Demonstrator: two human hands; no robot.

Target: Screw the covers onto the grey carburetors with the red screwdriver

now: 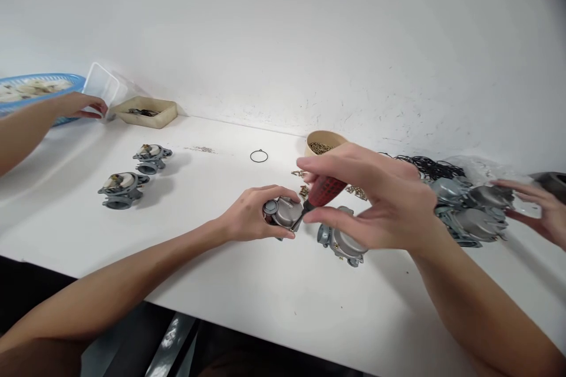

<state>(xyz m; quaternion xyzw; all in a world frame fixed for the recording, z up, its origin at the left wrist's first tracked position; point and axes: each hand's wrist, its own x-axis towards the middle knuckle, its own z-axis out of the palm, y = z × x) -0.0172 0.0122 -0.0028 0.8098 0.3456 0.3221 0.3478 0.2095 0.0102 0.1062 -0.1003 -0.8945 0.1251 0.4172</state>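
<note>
My left hand (pixel 254 212) is wrapped round a small grey metal carburetor (pixel 287 212) on the white table. In my right hand (pixel 375 200) is a screwdriver with a red and black handle (pixel 326 191); its tip meets the carburetor's bowl cover near the edge. Just right of it, partly under my right hand, lies a second carburetor (pixel 345 241) with brass screws in its cover. Loose brass screws (pixel 303 191) lie behind the held carburetor, beside a round tan bowl (pixel 327 136) of screws. A thin black rubber ring (pixel 259 156) rests farther back.
Two open carburetors (pixel 121 189) stand at left. Behind them are a tan tray (pixel 163 115), a clear plastic box (pixel 104 85) and a blue basket (pixel 75 83). Another person's hand (pixel 84 105) reaches in there. At right, a hand (pixel 539 209) touches grouped carburetors (pixel 477 224) near black rings (pixel 435 168).
</note>
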